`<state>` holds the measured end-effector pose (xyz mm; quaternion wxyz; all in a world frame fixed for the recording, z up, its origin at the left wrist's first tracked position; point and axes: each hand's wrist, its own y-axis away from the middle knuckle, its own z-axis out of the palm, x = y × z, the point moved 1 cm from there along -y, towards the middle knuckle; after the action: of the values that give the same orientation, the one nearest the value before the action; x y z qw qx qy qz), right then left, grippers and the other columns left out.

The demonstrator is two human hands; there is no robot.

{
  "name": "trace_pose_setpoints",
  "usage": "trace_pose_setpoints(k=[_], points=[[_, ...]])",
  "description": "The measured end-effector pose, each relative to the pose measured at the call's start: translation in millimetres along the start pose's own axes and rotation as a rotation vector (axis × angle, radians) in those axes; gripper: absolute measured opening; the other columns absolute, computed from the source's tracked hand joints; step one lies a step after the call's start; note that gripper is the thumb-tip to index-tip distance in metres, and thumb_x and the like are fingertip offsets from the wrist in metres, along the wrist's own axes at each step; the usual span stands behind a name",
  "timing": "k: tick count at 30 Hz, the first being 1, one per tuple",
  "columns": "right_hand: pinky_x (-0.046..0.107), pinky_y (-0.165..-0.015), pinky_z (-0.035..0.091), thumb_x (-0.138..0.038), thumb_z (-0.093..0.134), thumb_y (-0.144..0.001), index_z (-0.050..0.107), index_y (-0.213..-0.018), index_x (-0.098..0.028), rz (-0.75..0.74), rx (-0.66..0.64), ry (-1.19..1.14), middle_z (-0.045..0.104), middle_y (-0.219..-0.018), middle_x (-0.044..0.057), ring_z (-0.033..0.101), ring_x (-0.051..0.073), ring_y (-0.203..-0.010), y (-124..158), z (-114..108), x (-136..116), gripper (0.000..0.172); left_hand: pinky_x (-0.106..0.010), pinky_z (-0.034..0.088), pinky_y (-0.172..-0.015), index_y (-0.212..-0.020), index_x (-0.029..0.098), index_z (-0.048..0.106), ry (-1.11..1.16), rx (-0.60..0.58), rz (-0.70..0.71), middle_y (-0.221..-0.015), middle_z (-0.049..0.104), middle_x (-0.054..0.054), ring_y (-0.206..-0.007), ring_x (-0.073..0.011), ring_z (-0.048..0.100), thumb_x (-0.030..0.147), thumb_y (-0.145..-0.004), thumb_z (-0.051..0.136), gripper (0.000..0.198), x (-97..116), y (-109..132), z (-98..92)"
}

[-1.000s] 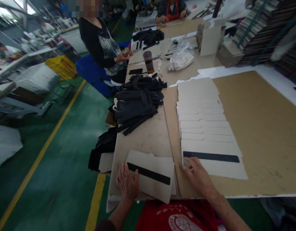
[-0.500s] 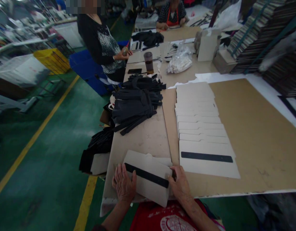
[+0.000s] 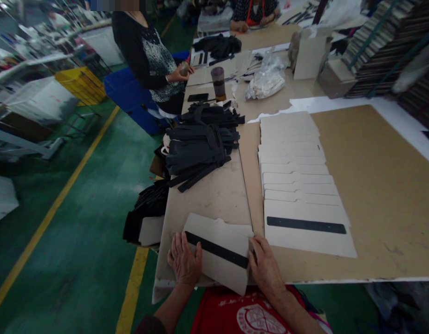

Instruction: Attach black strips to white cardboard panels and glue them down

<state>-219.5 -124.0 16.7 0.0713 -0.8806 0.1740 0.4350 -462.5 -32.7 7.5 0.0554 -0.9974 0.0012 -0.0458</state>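
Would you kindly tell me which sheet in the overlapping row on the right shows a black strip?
The frontmost sheet, nearest the right hand: a black strip lies across it, while the sheets behind it show no strip.

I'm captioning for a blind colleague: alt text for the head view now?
A person's left hand is spread at the left end of a pale card with a black strip; the right hand touches its right edge. To the right lie overlapping pale cards; ahead, on the worktable, heaped black strips.
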Motion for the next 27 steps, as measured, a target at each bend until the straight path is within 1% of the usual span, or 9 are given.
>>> trace_pose_setpoints(k=[3,7,14,17,19,20,23,25,27], points=[[0.049,-0.105,0.046,-0.02,0.049,-0.089,0.062,-0.118,-0.019,-0.014,0.034,0.026,0.055,-0.125,0.015,0.053,0.027,-0.118,1.6,-2.3,-5.1,0.032,-0.056,0.023,-0.113,-0.15,0.008,0.03,-0.005,-0.004,0.002,-0.155,0.034,-0.022,-0.145,-0.0336,0.026,0.042,-0.097,0.041,0.064,-0.3,0.2,0.6],[0.05,-0.103,0.046,-0.019,0.051,-0.088,0.064,-0.111,-0.02,-0.028,0.03,0.05,0.055,-0.122,0.015,0.052,0.028,-0.116,1.1,-7.6,-12.5,0.026,-0.057,0.024,-0.113,-0.15,0.007,0.031,-0.018,0.01,0.015,-0.155,0.034,-0.023,-0.144,-0.0345,0.027,0.043,-0.097,0.041,0.065,0.4,0.3,0.2],[0.047,-0.098,0.047,-0.02,0.05,-0.088,0.063,-0.103,-0.021,0.03,0.02,-0.051,0.06,-0.112,0.012,0.055,0.026,-0.107,-0.8,-10.5,-16.7,0.019,-0.057,0.024,-0.113,-0.149,0.007,0.032,-0.022,-0.002,0.012,-0.155,0.034,-0.022,-0.145,-0.0342,0.026,0.043,-0.097,0.04,0.064,1.4,-0.6,-0.7],[0.042,-0.094,0.049,-0.023,0.05,-0.088,0.064,-0.095,-0.022,0.064,-0.044,-0.149,0.064,-0.104,0.01,0.059,0.024,-0.1,-1.6,-11.8,-20.1,0.016,-0.056,0.024,-0.113,-0.148,0.007,0.033,-0.023,-0.005,0.01,-0.154,0.035,-0.022,-0.144,-0.0341,0.027,0.043,-0.097,0.04,0.063,1.4,-0.5,-0.8],[0.038,-0.087,0.051,-0.027,0.051,-0.087,0.065,-0.093,-0.022,0.146,-0.091,-0.219,0.067,-0.096,0.008,0.062,0.023,-0.092,-1.1,-10.8,-20.5,0.016,-0.056,0.024,-0.112,-0.148,0.006,0.034,-0.025,-0.007,0.01,-0.154,0.035,-0.022,-0.144,-0.0342,0.027,0.043,-0.097,0.04,0.063,1.9,-0.4,-1.4],[0.037,-0.085,0.051,-0.029,0.053,-0.086,0.065,-0.096,-0.022,0.207,-0.111,-0.252,0.069,-0.095,0.008,0.063,0.023,-0.09,-0.3,-9.4,-19.9,0.018,-0.056,0.024,-0.113,-0.148,0.006,0.034,-0.027,-0.008,0.01,-0.154,0.035,-0.023,-0.144,-0.0343,0.027,0.043,-0.097,0.04,0.063,2.2,-0.4,-1.7],[0.038,-0.088,0.051,-0.037,0.056,-0.083,0.067,-0.107,-0.021,0.348,-0.178,-0.335,0.072,-0.102,0.008,0.065,0.025,-0.095,2.6,-3.1,-18.1,0.031,-0.056,0.024,-0.113,-0.148,0.006,0.034,-0.023,-0.007,0.009,-0.154,0.034,-0.023,-0.144,-0.0341,0.028,0.043,-0.097,0.04,0.063,2.4,-0.7,-2.3],[0.039,-0.091,0.049,-0.042,0.054,-0.085,0.071,-0.104,-0.021,0.367,-0.24,-0.39,0.073,-0.103,0.008,0.066,0.027,-0.099,2.8,-0.1,-19.3,0.033,-0.056,0.024,-0.113,-0.148,0.008,0.033,-0.003,0.002,0.01,-0.154,0.035,-0.022,-0.144,-0.0334,0.028,0.044,-0.097,0.039,0.063,0.8,-0.5,-2.3],[0.039,-0.089,0.05,-0.048,0.052,-0.087,0.073,-0.097,-0.021,0.386,-0.28,-0.462,0.075,-0.097,0.007,0.067,0.027,-0.095,-1.0,-2.3,-22.1,0.036,-0.054,0.025,-0.114,-0.149,0.009,0.033,0.038,0.019,0.005,-0.153,0.038,-0.021,-0.144,-0.032,0.029,0.046,-0.098,0.036,0.063,-2.1,-0.4,-1.9]])
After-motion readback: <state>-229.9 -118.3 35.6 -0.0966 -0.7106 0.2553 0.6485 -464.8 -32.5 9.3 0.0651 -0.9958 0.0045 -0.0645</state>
